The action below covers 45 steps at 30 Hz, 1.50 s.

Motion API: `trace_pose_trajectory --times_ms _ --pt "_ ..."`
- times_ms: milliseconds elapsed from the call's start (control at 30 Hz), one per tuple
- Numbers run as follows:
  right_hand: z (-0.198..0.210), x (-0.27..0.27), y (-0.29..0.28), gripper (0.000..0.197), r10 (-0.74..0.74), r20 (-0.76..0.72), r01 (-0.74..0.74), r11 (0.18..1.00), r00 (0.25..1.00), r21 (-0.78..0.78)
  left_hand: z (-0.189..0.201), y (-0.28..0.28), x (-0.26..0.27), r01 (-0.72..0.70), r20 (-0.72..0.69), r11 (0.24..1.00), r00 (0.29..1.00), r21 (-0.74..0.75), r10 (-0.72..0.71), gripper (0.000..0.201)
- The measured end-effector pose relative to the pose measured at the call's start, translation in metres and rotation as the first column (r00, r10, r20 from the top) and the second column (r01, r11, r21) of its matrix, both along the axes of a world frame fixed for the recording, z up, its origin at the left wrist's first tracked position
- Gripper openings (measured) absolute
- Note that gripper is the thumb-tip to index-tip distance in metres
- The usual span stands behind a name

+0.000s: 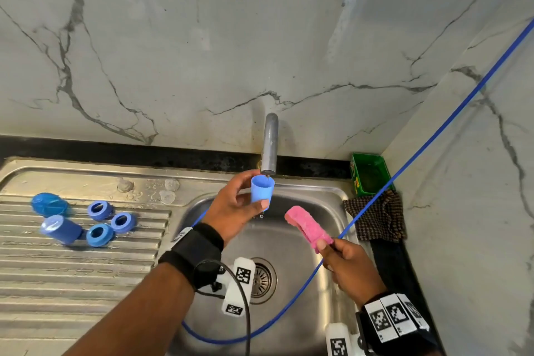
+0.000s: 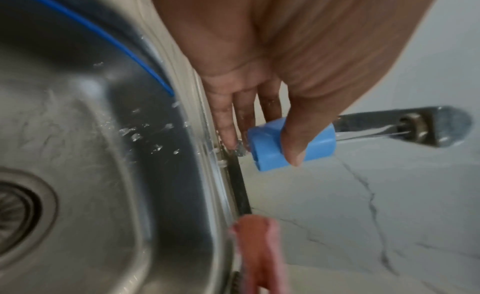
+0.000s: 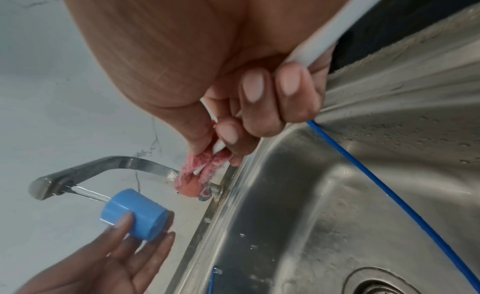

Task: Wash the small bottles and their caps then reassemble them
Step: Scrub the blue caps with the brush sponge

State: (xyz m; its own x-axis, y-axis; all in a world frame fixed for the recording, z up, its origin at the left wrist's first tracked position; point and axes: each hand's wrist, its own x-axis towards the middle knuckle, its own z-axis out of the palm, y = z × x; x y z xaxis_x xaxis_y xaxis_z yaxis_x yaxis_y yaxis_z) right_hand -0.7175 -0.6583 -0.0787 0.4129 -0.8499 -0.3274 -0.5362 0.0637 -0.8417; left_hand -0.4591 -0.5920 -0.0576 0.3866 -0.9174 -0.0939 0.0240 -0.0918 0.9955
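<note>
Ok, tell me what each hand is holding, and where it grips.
The left hand pinches the small blue bottle by its side wall, under the tap. The right hand grips the pink brush by its white handle.

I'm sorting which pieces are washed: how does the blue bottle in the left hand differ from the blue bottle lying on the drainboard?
The held bottle stands upright with its open mouth under the tap, water running in; the drainboard bottle lies on its side away from the stream. The left hand pinches the first; nothing touches the second. Both are small, blue and uncapped.
</note>
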Motion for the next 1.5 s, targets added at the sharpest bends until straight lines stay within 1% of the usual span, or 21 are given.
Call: trace_pose_trajectory --times_ms 167,233,300,367,433,467,500,567,600,633,733,767,867,967,1067,1100,1167,1200,1300,1400,1500 --pt "0.003 -0.002 0.005 0.031 0.004 0.003 -0.004 1.0 1.0 -0.021 -0.019 -0.001 0.001 -0.023 0.136 0.991 0.991 0.132 0.005 0.058" --pt "0.003 -0.003 0.005 0.03 -0.007 0.014 0.008 1.0 1.0 -0.018 -0.017 -0.001 0.0 -0.031 0.227 0.994 0.974 0.109 0.005 0.056" --pt "0.002 -0.003 0.005 0.029 -0.019 0.022 0.019 1.0 1.0 -0.014 -0.013 -0.004 -0.002 -0.042 0.266 0.997 0.964 0.058 0.025 0.051" --pt "0.001 -0.003 0.005 0.029 -0.019 0.021 0.02 1.0 1.0 -0.012 -0.013 -0.009 -0.004 -0.023 0.315 0.995 0.949 0.096 -0.008 0.048" --pt "0.001 -0.003 0.006 0.029 -0.013 0.017 0.013 1.0 1.0 -0.014 -0.016 -0.011 -0.004 0.032 0.394 0.976 0.912 0.214 -0.116 0.048" --pt "0.001 -0.003 0.006 0.029 -0.01 0.018 0.01 1.0 1.0 -0.017 -0.018 -0.012 -0.004 0.037 0.427 0.969 0.893 0.243 -0.142 0.047" --pt "0.001 -0.003 0.007 0.03 -0.009 0.023 0.01 1.0 1.0 -0.021 -0.016 -0.013 -0.004 0.016 0.45 0.973 0.885 0.231 -0.122 0.046" --pt "0.001 -0.003 0.006 0.029 -0.022 0.036 0.023 1.0 0.999 -0.021 -0.012 -0.017 -0.002 -0.056 0.443 0.988 0.897 0.142 -0.013 0.044" --pt "0.001 -0.003 0.006 0.028 -0.029 0.04 0.03 0.999 0.999 -0.019 -0.01 -0.019 -0.001 -0.071 0.439 0.99 0.898 0.121 0.011 0.044" --pt "0.001 -0.003 0.006 0.027 -0.034 0.042 0.034 0.999 0.999 -0.018 -0.007 -0.02 0.0 -0.06 0.437 0.99 0.899 0.124 0.0 0.045" --pt "0.001 -0.003 0.005 0.025 -0.033 0.048 0.034 0.999 0.998 -0.021 -0.006 -0.022 0.002 0.03 0.459 0.97 0.877 0.243 -0.142 0.049" --pt "0.001 -0.003 0.004 0.025 -0.031 0.049 0.032 0.999 0.998 -0.021 -0.005 -0.022 0.002 0.026 0.475 0.972 0.869 0.234 -0.137 0.048" --pt "0.001 -0.002 0.003 0.027 -0.027 0.044 0.028 0.999 0.999 -0.019 -0.005 -0.025 0.0 -0.039 0.47 0.988 0.882 0.15 -0.037 0.044" --pt "0.001 -0.002 0.002 0.028 -0.019 0.048 0.02 0.999 0.999 -0.027 -0.006 -0.026 -0.004 -0.004 0.489 0.974 0.865 0.226 -0.11 0.05" --pt "0.0 -0.003 0.002 0.03 -0.02 0.04 0.022 0.999 0.999 -0.028 -0.01 -0.026 -0.002 -0.084 0.479 0.983 0.878 0.166 -0.006 0.044" --pt "-0.002 -0.004 0.002 0.03 -0.023 0.036 0.024 0.999 0.999 -0.025 -0.01 -0.025 -0.003 -0.074 0.48 0.983 0.877 0.166 -0.015 0.044" --pt "-0.005 -0.004 0.002 0.03 -0.02 0.029 0.02 0.999 0.999 -0.027 -0.007 -0.024 -0.004 -0.002 0.511 0.972 0.851 0.235 -0.122 0.049" --pt "-0.007 -0.004 0.002 0.029 -0.017 0.026 0.018 0.999 1.0 -0.032 -0.008 -0.024 -0.004 0.005 0.508 0.97 0.851 0.242 -0.132 0.05" --pt "-0.011 -0.005 0.001 0.025 -0.022 0.023 0.023 0.999 1.0 -0.036 -0.008 -0.026 -0.004 -0.083 0.485 0.985 0.875 0.149 0.001 0.046" --pt "-0.011 -0.006 0.004 0.02 -0.002 0.024 0.003 1.0 1.0 -0.031 -0.007 -0.025 -0.008 -0.065 0.478 0.979 0.878 0.192 -0.036 0.053" --pt "-0.01 -0.006 0.006 0.017 0.002 -0.01 -0.002 0.998 1.0 -0.062 -0.008 -0.023 -0.003 -0.203 0.439 0.972 0.888 0.115 0.134 0.046"
